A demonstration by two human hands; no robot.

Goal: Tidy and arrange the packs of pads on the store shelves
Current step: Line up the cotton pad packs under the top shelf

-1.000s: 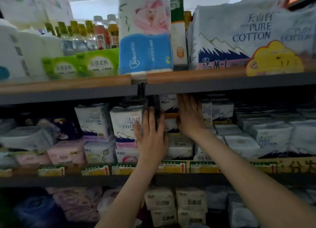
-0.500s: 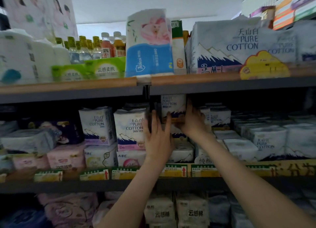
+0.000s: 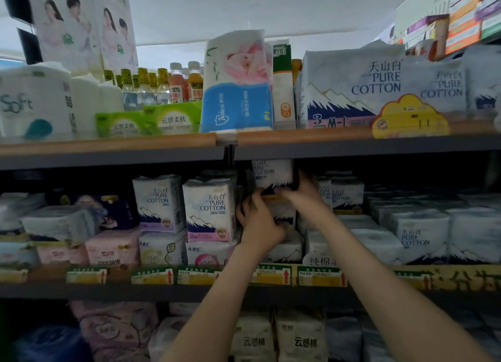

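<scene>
Head view: in the centre of the frame both hands work on a Pure Cotton pack [image 3: 272, 173] that stands on top of a stack [image 3: 284, 218] on the middle shelf [image 3: 108, 289], its top just under the shelf above [image 3: 352, 148]. The left hand [image 3: 257, 223] has its fingers curled round the pack's lower left corner. The right hand [image 3: 303, 199] clasps the lower right edge, thumb along the bottom. Left of centre, two upright packs [image 3: 210, 209] face squarely out. At right, flat packs [image 3: 417, 234] lie in rows. At far left, jumbled packs [image 3: 57, 223] lie tilted, so the tidying looks partly done: this pack still needs seating, and the left end remains.
</scene>
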